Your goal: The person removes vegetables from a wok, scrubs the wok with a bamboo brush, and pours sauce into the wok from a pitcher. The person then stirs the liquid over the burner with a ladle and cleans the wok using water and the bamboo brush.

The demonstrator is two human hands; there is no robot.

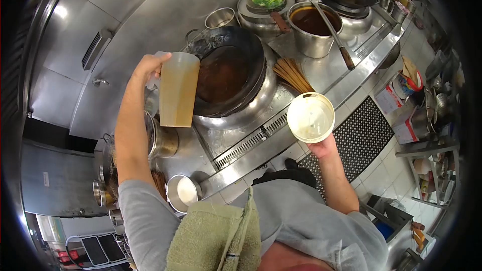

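My left hand (152, 66) is closed round the handle of a translucent pitcher (179, 90) that holds a yellowish-brown liquid. The pitcher is tilted, its mouth at the left edge of a black wok (257, 78) with dark brown liquid (223, 74) in it. Lower right of the wok, my right hand (323, 145) holds a cream-coloured round tub (311, 117) from below, its open top facing the camera. Little but a pale residue shows inside the tub.
Behind the tub lies a bamboo brush (292, 74). A steel pot of dark sauce (316, 20) with a ladle (334, 35) stands beyond it, near green vegetables (268, 0). A white-filled pot (185, 193) is at lower left; a black mat (359, 138) covers floor at right.
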